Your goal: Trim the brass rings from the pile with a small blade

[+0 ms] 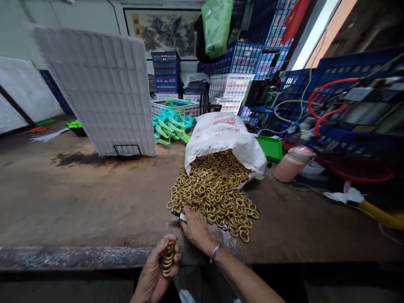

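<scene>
A row of brass-coloured rings point(167, 261) lies stacked in my left hand point(153, 269), whose fingers curl round them in front of the table edge. My right hand point(196, 229), with a metal bangle at the wrist, grips a small slim tool point(182, 216) with a white body and a dark tip that points left. It rests at the near left edge of a heap of matching rings point(211, 189) on the tabletop. This heap spills from the mouth of a white woven sack point(221, 130) lying on its side with red print.
A tall white padded panel point(104, 92) stands on the brown table point(94, 198) at left. Behind the sack lie green and turquoise plastic pieces point(172, 124). To the right are a pink bottle point(292, 164), a green tray point(269, 148) and hoses; crates point(233, 86) are stacked behind.
</scene>
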`<state>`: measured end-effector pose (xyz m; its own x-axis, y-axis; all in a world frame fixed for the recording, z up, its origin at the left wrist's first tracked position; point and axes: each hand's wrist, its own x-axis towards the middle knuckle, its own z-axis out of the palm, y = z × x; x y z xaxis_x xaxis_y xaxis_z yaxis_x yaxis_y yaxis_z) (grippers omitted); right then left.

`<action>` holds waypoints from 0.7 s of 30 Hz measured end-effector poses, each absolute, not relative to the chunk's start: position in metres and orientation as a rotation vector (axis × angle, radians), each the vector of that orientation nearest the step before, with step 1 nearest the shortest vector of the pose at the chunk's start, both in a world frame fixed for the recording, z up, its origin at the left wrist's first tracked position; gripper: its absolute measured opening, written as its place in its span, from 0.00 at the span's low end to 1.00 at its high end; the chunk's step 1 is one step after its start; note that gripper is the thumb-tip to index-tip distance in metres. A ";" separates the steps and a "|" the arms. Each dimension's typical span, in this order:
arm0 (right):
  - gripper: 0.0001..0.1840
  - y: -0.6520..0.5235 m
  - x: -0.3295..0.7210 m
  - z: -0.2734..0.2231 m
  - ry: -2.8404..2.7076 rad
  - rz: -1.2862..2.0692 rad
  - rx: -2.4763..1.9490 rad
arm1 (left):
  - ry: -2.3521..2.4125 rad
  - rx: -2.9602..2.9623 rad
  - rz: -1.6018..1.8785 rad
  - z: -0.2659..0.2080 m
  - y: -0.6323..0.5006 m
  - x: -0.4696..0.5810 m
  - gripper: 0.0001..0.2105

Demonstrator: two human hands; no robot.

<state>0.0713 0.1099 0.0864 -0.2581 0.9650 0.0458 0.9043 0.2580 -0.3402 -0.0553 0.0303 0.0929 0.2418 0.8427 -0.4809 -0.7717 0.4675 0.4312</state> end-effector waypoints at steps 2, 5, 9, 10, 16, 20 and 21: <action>0.08 0.110 0.074 0.086 -2.277 0.374 -1.737 | 0.712 0.070 1.113 0.092 0.033 -0.054 0.11; 0.09 0.106 0.080 0.085 -2.223 0.466 -1.706 | 0.747 0.119 1.158 0.092 0.037 -0.050 0.10; 0.05 0.095 0.092 0.088 -2.030 0.693 -1.520 | 0.821 0.255 1.174 0.097 0.042 -0.043 0.10; 0.04 0.092 0.095 0.090 -1.989 0.728 -1.492 | 0.839 0.279 1.170 0.098 0.043 -0.041 0.10; 0.06 0.074 0.105 0.104 -1.892 0.855 -1.348 | 0.938 0.421 1.151 0.102 0.042 -0.026 0.16; 0.07 0.071 0.105 0.108 -1.846 0.992 -1.322 | 1.002 0.552 1.156 0.102 0.040 -0.019 0.17; 0.08 0.071 0.104 0.108 -1.820 1.035 -1.326 | 1.052 0.604 1.156 0.102 0.041 -0.018 0.17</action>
